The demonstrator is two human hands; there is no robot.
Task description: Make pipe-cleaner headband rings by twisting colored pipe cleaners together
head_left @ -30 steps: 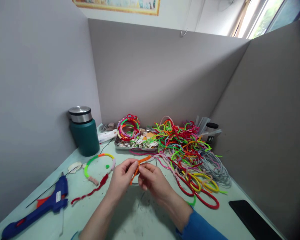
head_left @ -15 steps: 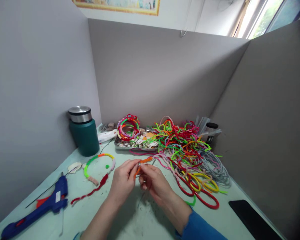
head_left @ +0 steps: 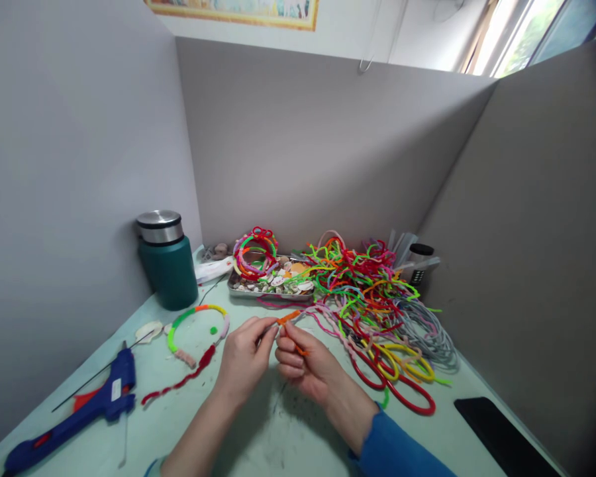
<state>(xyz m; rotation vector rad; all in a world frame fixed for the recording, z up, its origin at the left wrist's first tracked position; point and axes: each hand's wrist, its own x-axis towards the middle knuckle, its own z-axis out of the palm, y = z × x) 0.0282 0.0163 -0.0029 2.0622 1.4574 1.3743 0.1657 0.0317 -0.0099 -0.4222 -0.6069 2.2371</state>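
An orange pipe cleaner (head_left: 289, 317) is coiled in a short stretch just beyond my fingertips, its loose tail showing beside my right fingers. My left hand (head_left: 248, 348) pinches the near end of the coil between thumb and forefinger. My right hand (head_left: 305, 364) is closed on the tail, with its fingers curled. What lies inside the coil is mostly hidden. Left of my hands lies a colourful pipe-cleaner ring (head_left: 173, 331) in green, orange, yellow and pink, with a dark red twisted pipe cleaner (head_left: 189, 376) trailing from it.
A blue glue gun (head_left: 106, 397) and a teal bottle (head_left: 166, 271) stand at the left. Behind my hands are a metal tray (head_left: 273, 295) of small pieces, finished rings (head_left: 255, 255) and a heap of pipe cleaners (head_left: 357, 271). A black phone-like slab (head_left: 501, 434) lies at right.
My right hand has turned and carried the orange tail from below the coil over to the right. The left hand keeps its pinch in nearly the same place.
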